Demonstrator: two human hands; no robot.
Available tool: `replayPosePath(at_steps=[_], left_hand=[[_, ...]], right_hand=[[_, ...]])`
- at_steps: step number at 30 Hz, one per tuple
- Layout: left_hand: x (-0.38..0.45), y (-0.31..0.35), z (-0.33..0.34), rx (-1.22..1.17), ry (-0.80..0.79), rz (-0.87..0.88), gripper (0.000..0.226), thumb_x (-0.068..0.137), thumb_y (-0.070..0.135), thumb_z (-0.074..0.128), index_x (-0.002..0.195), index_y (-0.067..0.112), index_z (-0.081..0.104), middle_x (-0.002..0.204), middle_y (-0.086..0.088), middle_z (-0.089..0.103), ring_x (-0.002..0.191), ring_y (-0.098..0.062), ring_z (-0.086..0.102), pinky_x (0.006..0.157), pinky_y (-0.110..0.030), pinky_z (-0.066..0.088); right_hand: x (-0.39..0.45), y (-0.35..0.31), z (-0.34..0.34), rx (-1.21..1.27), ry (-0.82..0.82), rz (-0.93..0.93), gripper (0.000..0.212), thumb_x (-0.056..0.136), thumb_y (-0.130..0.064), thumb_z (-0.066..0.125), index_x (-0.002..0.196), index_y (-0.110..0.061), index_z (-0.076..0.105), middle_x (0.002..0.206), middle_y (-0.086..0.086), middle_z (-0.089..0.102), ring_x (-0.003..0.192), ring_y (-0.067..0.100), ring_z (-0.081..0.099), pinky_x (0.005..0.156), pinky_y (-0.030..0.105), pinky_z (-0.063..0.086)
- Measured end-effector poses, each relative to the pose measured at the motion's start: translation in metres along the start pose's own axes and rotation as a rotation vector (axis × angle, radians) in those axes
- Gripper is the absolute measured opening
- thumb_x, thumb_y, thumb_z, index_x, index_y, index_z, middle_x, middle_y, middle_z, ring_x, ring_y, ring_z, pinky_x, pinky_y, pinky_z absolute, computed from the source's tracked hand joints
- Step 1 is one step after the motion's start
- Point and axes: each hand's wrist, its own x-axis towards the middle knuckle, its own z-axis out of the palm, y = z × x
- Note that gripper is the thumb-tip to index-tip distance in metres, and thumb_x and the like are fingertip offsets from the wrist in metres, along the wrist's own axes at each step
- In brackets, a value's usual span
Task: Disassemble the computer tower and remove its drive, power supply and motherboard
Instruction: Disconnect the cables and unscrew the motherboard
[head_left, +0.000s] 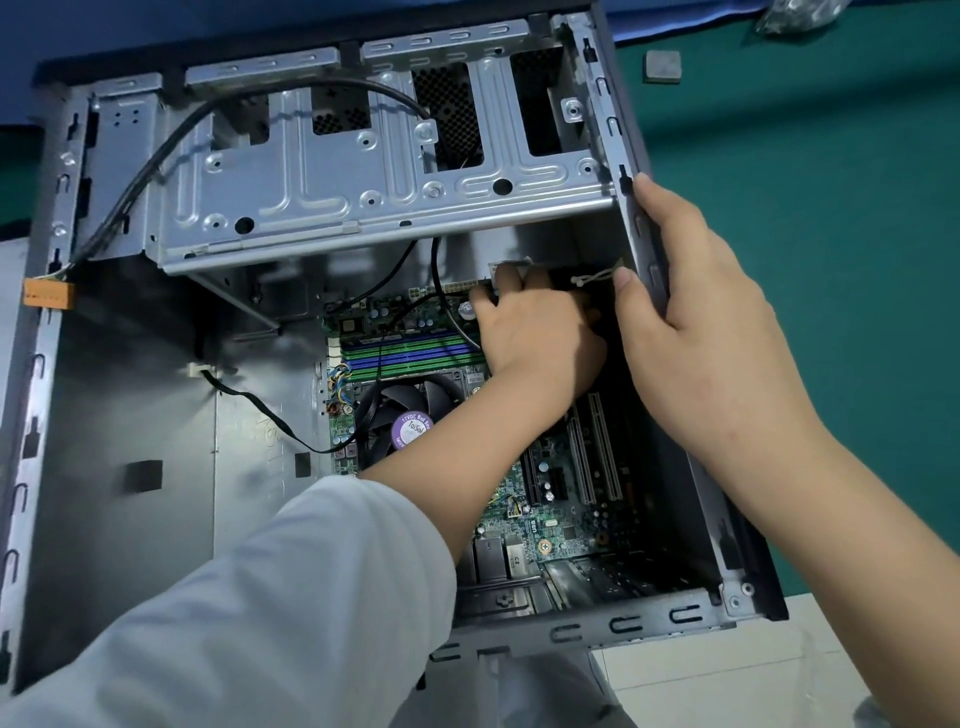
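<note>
Computer tower (119, 415), right hand (696, 322) gripping its side wall, left hand (535, 332) clutching inner connector (506, 270)

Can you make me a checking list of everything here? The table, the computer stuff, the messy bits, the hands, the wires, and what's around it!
Surface: green mat under the case; blue cloth along the top edge.
Job's things: open computer tower; motherboard still inside, with fan; drive cage looks empty.
Clutter: small grey block; dark bag, top right corner.
Grips: left hand reaches in at the board's top edge, what it holds is hidden; right hand grips the case's side wall.
Cables: black cables over the cage; orange connector hanging loose.
Surroundings: white surface, lower right.
</note>
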Motion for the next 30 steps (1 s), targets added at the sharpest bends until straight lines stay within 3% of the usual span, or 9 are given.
replayPosePath(at_steps=[4,13,16,18,21,24,27,30], left_hand=[[0.003,0.001,-0.003,-0.029,-0.018,-0.051,0.033,0.09,0.034,0.042,0.111,0.021,0.063,0.135,-0.009,0.045,0.129,-0.031,0.027,0.103,-0.048,0.018],[-0.016,-0.001,0.0,-0.017,0.018,0.065,0.027,0.088,0.034,0.045,0.109,0.03,0.061,0.125,-0.007,0.047,0.121,-0.036,0.029,0.094,-0.044,0.021],[-0.01,-0.005,-0.012,-0.116,-0.015,-0.017,0.017,0.09,0.032,0.043,0.097,0.032,0.058,0.123,-0.007,0.048,0.121,-0.033,0.029,0.092,-0.043,0.022],[-0.006,-0.015,-0.025,-0.181,-0.117,0.008,0.019,0.094,0.035,0.041,0.082,0.03,0.053,0.112,-0.006,0.054,0.119,-0.033,0.035,0.093,-0.042,0.026],[-0.02,-0.036,-0.052,-0.385,-0.258,0.171,0.03,0.096,0.037,0.047,0.068,0.028,0.056,0.087,-0.006,0.06,0.101,-0.033,0.055,0.092,-0.039,0.043],[-0.043,-0.067,-0.078,-0.565,-0.133,0.201,0.023,0.095,0.033,0.05,0.08,0.028,0.066,0.095,-0.008,0.063,0.09,-0.024,0.059,0.081,-0.029,0.043],[-0.064,-0.086,-0.095,-0.905,-0.074,0.173,0.018,0.096,0.025,0.05,0.086,0.025,0.066,0.096,0.004,0.07,0.095,-0.013,0.063,0.09,-0.024,0.043],[-0.077,-0.091,-0.096,-1.369,-0.03,0.077,0.018,0.086,0.025,0.05,0.09,0.013,0.063,0.09,0.005,0.071,0.095,-0.015,0.066,0.096,-0.026,0.047]], right_hand=[[0.0,0.0,0.0,0.011,0.003,0.001,0.055,0.096,-0.024,0.044,0.145,-0.038,0.024,0.136,-0.001,0.045,0.114,0.032,0.05,0.089,0.041,0.039],[0.0,-0.001,0.001,0.002,0.006,-0.009,0.054,0.096,-0.025,0.043,0.145,-0.038,0.023,0.136,-0.001,0.046,0.114,0.033,0.05,0.088,0.041,0.039],[-0.002,-0.002,-0.002,-0.013,0.008,-0.008,0.054,0.096,-0.026,0.043,0.145,-0.038,0.023,0.136,0.001,0.046,0.113,0.033,0.05,0.088,0.042,0.039],[-0.004,-0.003,-0.003,-0.028,-0.001,-0.019,0.054,0.096,-0.026,0.043,0.146,-0.037,0.023,0.136,0.001,0.046,0.113,0.034,0.05,0.089,0.044,0.04],[-0.003,-0.003,-0.002,-0.064,-0.013,-0.027,0.055,0.096,-0.028,0.042,0.147,-0.035,0.021,0.138,0.001,0.044,0.113,0.035,0.05,0.088,0.045,0.042],[-0.004,-0.005,-0.002,-0.179,0.008,-0.073,0.055,0.095,-0.026,0.045,0.147,-0.023,0.027,0.141,0.008,0.04,0.123,0.031,0.041,0.093,0.043,0.039],[-0.008,-0.009,-0.003,-0.326,0.05,-0.231,0.049,0.091,-0.021,0.052,0.137,-0.008,0.043,0.139,0.019,0.039,0.134,0.037,0.028,0.105,0.049,0.031],[-0.014,-0.023,0.001,-0.253,0.039,-0.396,0.041,0.088,-0.018,0.057,0.127,-0.007,0.054,0.134,0.016,0.045,0.134,0.035,0.029,0.11,0.043,0.028]])
